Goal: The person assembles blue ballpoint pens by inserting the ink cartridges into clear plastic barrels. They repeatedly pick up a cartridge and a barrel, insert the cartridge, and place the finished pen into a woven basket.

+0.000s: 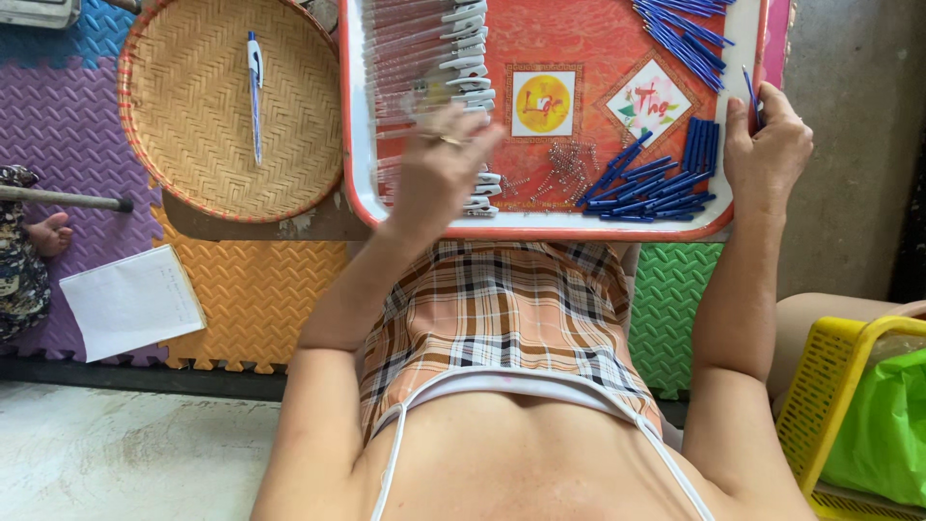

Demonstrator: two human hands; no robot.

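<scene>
A red tray (pixel 579 227) with a white rim rests on my lap. My left hand (pixel 439 169) is over a row of clear pen barrels with white clips (pixel 453 43) on the tray's left side, its fingers closed on one clear barrel (pixel 424 96). My right hand (pixel 767 145) is at the tray's right rim and pinches a thin blue refill (pixel 748 85). More blue refills (pixel 656 183) lie in a pile by that hand, with another pile (pixel 680 34) at the far right corner. A cluster of small metal springs (pixel 574 159) sits mid-tray.
A round woven basket (pixel 193 116) at the left holds one assembled pen (pixel 255 82). A white paper sheet (pixel 130 301) lies on coloured foam mats (pixel 260 289). A yellow plastic basket (pixel 830 386) with a green bag stands at the right. Another person's foot (pixel 48 234) and a rod (pixel 63 200) are at the far left.
</scene>
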